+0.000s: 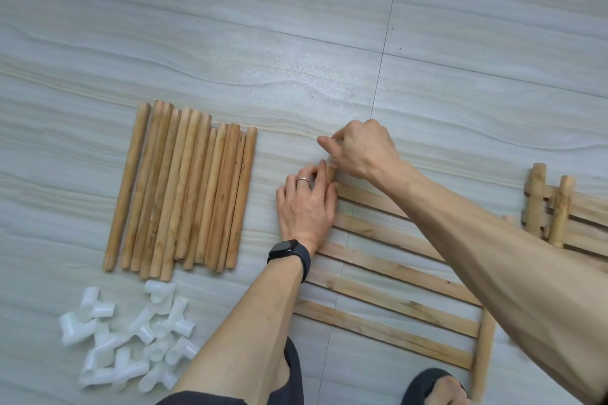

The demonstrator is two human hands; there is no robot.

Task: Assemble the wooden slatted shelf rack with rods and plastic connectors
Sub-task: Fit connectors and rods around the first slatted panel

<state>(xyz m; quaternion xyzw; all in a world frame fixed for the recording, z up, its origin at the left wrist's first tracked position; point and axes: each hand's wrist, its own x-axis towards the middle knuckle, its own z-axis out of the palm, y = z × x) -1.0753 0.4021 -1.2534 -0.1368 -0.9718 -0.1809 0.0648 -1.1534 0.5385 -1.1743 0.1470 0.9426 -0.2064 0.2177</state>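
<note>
Forearms [493,256] are extended over the slatted panel [394,304]; its rod end [330,172] is pinched between curled left fingers [314,174] and right fingers [339,137]. Skewed force could crack it.

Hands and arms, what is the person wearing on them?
The left hand has a plain silver ring on one finger, and a black smartwatch with a dark band sits on that wrist. The right hand wears nothing, and no sleeves show.
</note>
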